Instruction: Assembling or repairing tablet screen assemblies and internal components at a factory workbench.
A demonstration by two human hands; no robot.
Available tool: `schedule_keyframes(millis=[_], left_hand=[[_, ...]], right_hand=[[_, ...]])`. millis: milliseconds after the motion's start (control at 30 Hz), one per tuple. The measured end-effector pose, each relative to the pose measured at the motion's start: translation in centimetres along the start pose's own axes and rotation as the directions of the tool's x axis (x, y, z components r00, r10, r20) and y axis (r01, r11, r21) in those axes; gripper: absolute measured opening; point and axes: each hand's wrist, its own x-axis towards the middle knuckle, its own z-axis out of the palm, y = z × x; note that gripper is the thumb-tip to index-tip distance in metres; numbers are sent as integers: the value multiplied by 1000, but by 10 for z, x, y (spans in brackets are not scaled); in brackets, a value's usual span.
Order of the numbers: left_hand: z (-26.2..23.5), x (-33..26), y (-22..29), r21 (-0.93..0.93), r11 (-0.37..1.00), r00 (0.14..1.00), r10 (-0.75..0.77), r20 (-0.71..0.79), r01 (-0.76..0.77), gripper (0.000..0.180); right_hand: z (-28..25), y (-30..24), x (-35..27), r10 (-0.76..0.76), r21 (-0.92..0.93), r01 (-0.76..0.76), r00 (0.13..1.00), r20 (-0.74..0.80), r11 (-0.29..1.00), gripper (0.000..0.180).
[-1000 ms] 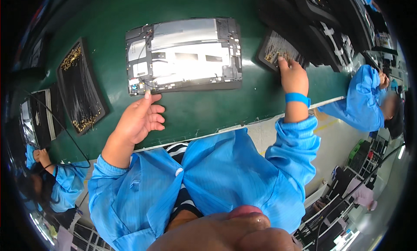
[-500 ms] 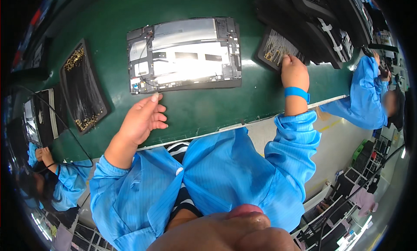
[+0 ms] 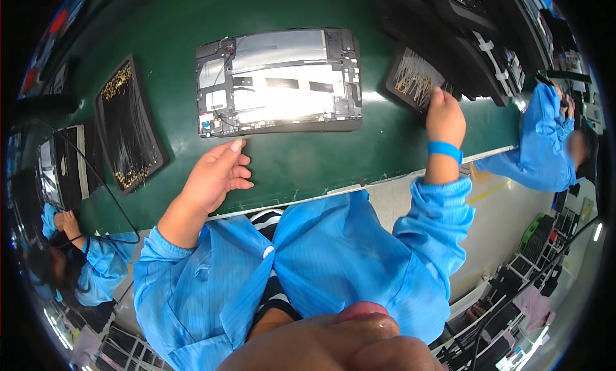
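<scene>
An opened flat device like a tablet [image 3: 282, 124], its inside parts bared, lies on a green bench. Just below its lower left corner, my left hand [image 3: 218, 175] hovers half open with its fingers loosely curled and apart; nothing shows in it. At the right, my right hand [image 3: 446, 117], with a blue wristband, has thumb and forefinger pinched together at the edge of a dark tray [image 3: 401, 100]. Thin pale cables with gold-coloured ends [image 3: 414, 72] lie in that tray. Whatever the pinch holds is hidden.
A second dark tray [image 3: 163, 149] of thin black cables with gold ends lies at the left. Stacked black foam trays [image 3: 443, 50] fill the far right. A black cord [image 3: 96, 172] hangs at the left. Co-workers in blue sit to the left [image 3: 102, 275] and right [image 3: 539, 140].
My right hand has shifted slightly to the right along the cable tray, staying pinched. My left hand holds its place by the device. The whole view has shifted a little.
</scene>
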Motion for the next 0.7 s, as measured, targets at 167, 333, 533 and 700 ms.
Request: schedule_keyframes(millis=[167, 333, 533, 700], left_hand=[[1, -5, -13, 82, 995, 995, 57, -81, -50, 38], [29, -27, 6, 721, -186, 386, 742, 548, -667, 37], [43, -20, 8, 530, -376, 182, 660, 729, -760, 27], [48, -9, 2, 507, -361, 137, 694, 706, -783, 28]], right_hand=[[-24, -12, -43, 9, 215, -25, 997, 75, 976, 34], [-44, -58, -106, -496, 698, -26, 685, 534, 716, 14], [-28, -67, -115, -689, 710, -295, 191, 699, 639, 13], [-22, -63, -111, -614, 637, -494, 235, 753, 592, 15]])
